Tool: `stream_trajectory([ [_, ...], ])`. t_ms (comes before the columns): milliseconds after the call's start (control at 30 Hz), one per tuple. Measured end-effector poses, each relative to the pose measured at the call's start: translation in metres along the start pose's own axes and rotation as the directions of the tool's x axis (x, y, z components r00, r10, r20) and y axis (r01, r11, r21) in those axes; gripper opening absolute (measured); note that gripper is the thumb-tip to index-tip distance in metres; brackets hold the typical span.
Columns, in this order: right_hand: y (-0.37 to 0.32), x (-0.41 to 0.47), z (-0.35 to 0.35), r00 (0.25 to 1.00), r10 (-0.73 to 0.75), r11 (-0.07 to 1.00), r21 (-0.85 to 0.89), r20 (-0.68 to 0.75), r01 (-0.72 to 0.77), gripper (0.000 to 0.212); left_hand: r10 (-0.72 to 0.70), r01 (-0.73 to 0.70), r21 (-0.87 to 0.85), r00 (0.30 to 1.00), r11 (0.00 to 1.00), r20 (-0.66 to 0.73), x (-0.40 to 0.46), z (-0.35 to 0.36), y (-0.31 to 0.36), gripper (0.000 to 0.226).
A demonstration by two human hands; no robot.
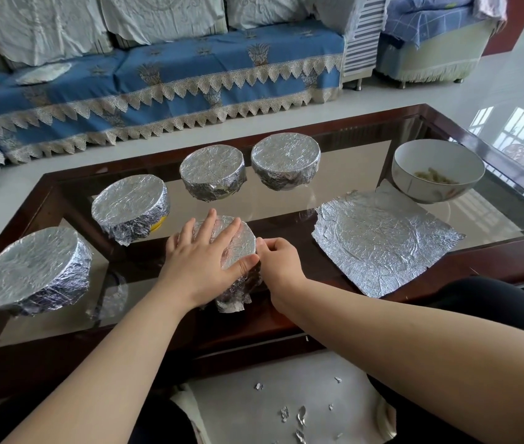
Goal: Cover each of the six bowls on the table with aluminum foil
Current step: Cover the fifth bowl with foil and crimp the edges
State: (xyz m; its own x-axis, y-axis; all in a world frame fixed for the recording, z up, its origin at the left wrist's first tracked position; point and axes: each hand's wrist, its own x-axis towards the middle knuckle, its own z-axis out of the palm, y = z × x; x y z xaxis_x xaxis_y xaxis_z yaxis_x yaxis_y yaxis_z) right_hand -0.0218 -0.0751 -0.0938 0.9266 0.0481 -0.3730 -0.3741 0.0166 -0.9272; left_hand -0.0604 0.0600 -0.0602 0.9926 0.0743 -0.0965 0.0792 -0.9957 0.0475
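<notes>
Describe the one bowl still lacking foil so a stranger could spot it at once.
Start at the dark wood-framed glass coffee table in front of the blue sofa, and go to its far right end. There stands a white ceramic bowl, just beyond a flat crinkled sheet of aluminium foil. It alone is open, showing its white inside and some pale food, while the other five are wrapped in silver foil.
</notes>
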Motion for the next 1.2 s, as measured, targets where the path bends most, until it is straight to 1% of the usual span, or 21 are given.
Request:
stream_trajectory([
  [133, -0.003, 0.003, 0.005, 0.999, 0.046, 0.998, 0.045, 0.01, -0.047, 0.014, -0.005, 0.005, 0.0, 1.0, 1.0, -0.004, 0.0, 0.0, 0.001, 0.101],
  [300, -0.005, 0.009, 0.006, 0.997, 0.07, 0.995, 0.074, 0.019, -0.071, 0.013, -0.018, 0.018, -0.011, 1.0, 1.0, -0.004, -0.001, -0.002, 0.003, 0.102],
  [400, -0.006, 0.008, 0.004, 0.999, 0.036, 0.999, 0.038, 0.025, -0.037, 0.014, -0.033, 0.033, -0.017, 0.999, 0.999, -0.008, -0.002, -0.003, 0.005, 0.103],
  [533, -0.008, 0.004, 0.001, 0.995, -0.092, 0.992, -0.083, 0.038, 0.094, 0.024, -0.076, 0.076, -0.02, 0.997, 0.997, 0.001, -0.002, -0.003, 0.009, 0.098],
  [633, -0.014, 0.001, -0.004, 0.995, -0.086, 0.989, -0.112, 0.058, 0.092, 0.031, -0.147, 0.148, -0.042, 0.989, 0.988, 0.021, -0.003, -0.006, 0.018, 0.092],
  [733, -0.019, 0.0, -0.01, 0.992, -0.068, 0.994, -0.082, 0.104, 0.077, 0.028, -0.223, 0.224, -0.036, 0.975, 0.974, 0.022, -0.002, -0.006, 0.029, 0.091],
  [800, -0.022, -0.003, -0.015, 0.979, -0.133, 0.982, -0.114, 0.152, 0.151, 0.023, -0.258, 0.26, -0.048, 0.965, 0.964, 0.039, -0.002, -0.007, 0.035, 0.087],
  [833, -0.022, -0.004, -0.017, 0.966, -0.194, 0.962, -0.159, 0.171, 0.222, 0.027, -0.267, 0.27, -0.057, 0.962, 0.961, 0.057, -0.002, -0.008, 0.036, 0.084],
  [900, -0.019, -0.005, -0.019, 0.916, -0.338, 0.899, -0.214, 0.215, 0.382, 0.038, -0.262, 0.269, -0.063, 0.96, 0.961, 0.096, -0.002, -0.013, 0.035, 0.081],
  [967, -0.012, -0.005, -0.02, 0.869, -0.423, 0.823, -0.293, 0.256, 0.487, 0.041, -0.244, 0.25, -0.033, 0.962, 0.968, 0.126, -0.005, -0.019, 0.031, 0.079],
  [1067, 0.001, -0.003, -0.023, 0.845, -0.45, 0.753, -0.386, 0.29, 0.533, 0.025, -0.23, 0.222, 0.082, 0.967, 0.972, 0.112, -0.01, -0.021, 0.029, 0.082],
  [1133, 0.004, -0.002, -0.026, 0.836, -0.461, 0.734, -0.401, 0.299, 0.548, 0.028, -0.208, 0.195, 0.142, 0.975, 0.97, 0.078, -0.012, -0.019, 0.031, 0.087],
  [1200, 0.002, -0.003, -0.026, 0.83, -0.466, 0.733, -0.392, 0.306, 0.556, 0.031, -0.156, 0.15, 0.139, 0.987, 0.979, 0.035, -0.012, -0.016, 0.031, 0.089],
])
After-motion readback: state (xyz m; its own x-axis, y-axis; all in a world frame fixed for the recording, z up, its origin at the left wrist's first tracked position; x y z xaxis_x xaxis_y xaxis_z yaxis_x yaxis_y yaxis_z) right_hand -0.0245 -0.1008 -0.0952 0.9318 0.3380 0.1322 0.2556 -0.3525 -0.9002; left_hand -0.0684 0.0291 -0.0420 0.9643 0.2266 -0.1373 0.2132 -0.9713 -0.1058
